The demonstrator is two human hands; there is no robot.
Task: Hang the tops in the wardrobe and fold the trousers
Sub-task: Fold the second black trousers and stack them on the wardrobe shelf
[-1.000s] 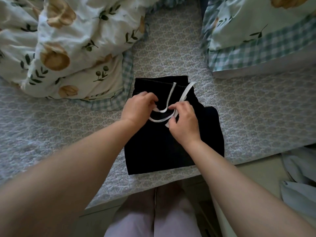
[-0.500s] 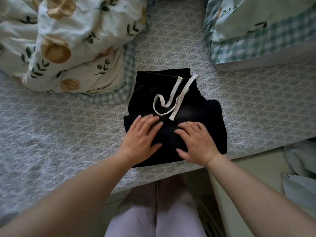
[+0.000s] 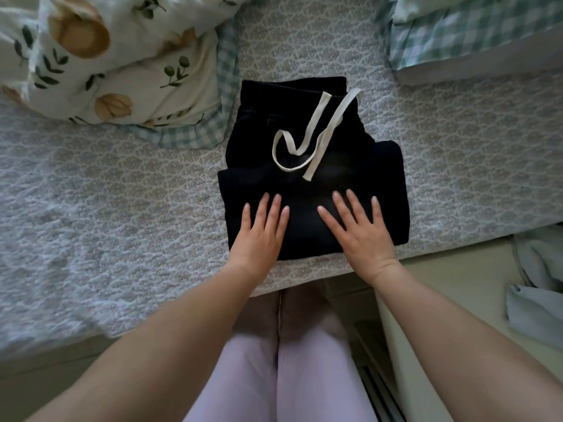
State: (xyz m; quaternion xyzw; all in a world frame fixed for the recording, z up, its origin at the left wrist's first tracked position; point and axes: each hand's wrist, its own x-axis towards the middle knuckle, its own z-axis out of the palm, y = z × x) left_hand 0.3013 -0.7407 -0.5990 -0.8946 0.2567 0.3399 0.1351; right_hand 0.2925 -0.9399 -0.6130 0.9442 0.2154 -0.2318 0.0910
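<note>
Black trousers [image 3: 380,184] lay folded into a compact rectangle near the front edge of the bed [image 3: 106,208], with the white drawstring [image 3: 307,138] looped loosely on top. The left hand [image 3: 259,236] and right hand [image 3: 359,236] lay flat on the near half of the bundle, fingers straight and spread, gripping nothing. The fold appeared complete, and the hands were judged to be pressing it smooth. A duvet [image 3: 106,56] lay just beside the trousers at the far left, and a pillow [image 3: 472,35] well apart at the far right. A pale cloth [image 3: 536,300] showed off the bed at the right; whether it was a top could not be told. No wardrobe was in view, so the hanging step could not be assessed.
</note>
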